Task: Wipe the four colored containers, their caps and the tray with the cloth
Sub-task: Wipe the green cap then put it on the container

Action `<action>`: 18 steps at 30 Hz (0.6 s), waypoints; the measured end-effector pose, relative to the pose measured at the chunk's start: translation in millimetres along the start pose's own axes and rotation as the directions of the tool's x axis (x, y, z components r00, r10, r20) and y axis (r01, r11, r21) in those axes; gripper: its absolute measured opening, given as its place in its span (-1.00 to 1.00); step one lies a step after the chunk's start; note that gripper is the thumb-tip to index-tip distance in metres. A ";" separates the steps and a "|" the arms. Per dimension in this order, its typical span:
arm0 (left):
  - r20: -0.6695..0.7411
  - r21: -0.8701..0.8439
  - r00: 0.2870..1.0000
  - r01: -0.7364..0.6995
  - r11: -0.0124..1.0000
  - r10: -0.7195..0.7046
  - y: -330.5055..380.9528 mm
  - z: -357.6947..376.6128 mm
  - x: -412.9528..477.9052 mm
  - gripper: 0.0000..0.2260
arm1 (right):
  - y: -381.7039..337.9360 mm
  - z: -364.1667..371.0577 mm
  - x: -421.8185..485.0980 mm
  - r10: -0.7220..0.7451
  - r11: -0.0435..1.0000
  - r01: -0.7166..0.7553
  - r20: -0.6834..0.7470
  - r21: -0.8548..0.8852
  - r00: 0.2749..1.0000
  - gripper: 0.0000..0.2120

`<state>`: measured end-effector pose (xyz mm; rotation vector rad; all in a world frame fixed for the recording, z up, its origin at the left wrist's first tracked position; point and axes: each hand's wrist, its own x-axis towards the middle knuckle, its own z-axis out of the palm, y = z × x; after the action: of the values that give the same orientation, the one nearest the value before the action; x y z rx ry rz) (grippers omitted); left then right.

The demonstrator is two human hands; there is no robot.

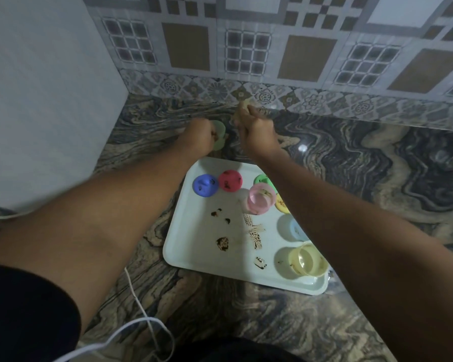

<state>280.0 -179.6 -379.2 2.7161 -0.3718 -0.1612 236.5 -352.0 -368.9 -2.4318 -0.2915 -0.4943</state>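
Beyond the tray's (194,246) far edge, over the counter (351,158), the left hand (200,134) grips the green container (219,131). The right hand (254,129) pinches what seems to be the cloth (242,105), though it is blurred. The right forearm crosses over the pink container (261,198) near the tray's right edge, so pulling back could topple it.

Swirled grey-and-tan stone counter (351,165) beneath a patterned tile wall (246,48), plain pale panel (37,87) at left

Left hand (200,135) grips green container (218,134); right hand (255,130) holds cloth (243,107); stained tray (194,244) below.
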 end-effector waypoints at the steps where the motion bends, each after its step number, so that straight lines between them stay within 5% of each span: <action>1: 0.010 0.018 1.000 0.003 1.000 -0.004 -0.8 1.7 0.5 -0.82 | -0.5 0.0 -0.7 0.018 1.000 -0.018 0.000 0.012 1.000 -0.61; 8: -0.006 0.044 1.000 -0.002 0.999 0.002 1.2 -1.5 -8.3 -0.78 | -2.0 1.2 -4.1 0.072 0.995 -0.069 -0.043 0.074 0.996 -0.82; 13: -0.288 -0.006 0.938 -0.202 0.979 0.192 25.6 -23.6 -24.1 -0.73 | 6.4 -25.9 -11.9 0.152 0.983 -0.147 -0.038 0.108 0.988 -0.74; 18: 0.009 -0.127 0.977 -0.208 0.970 0.211 69.8 -13.6 -36.6 -0.89 | 22.2 -56.0 -49.8 0.208 0.977 -0.202 -0.077 0.074 0.975 -0.65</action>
<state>230.7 -226.4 -336.9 2.5327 -0.6300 -0.1503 183.1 -408.5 -360.9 -2.3375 -0.0191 -0.4859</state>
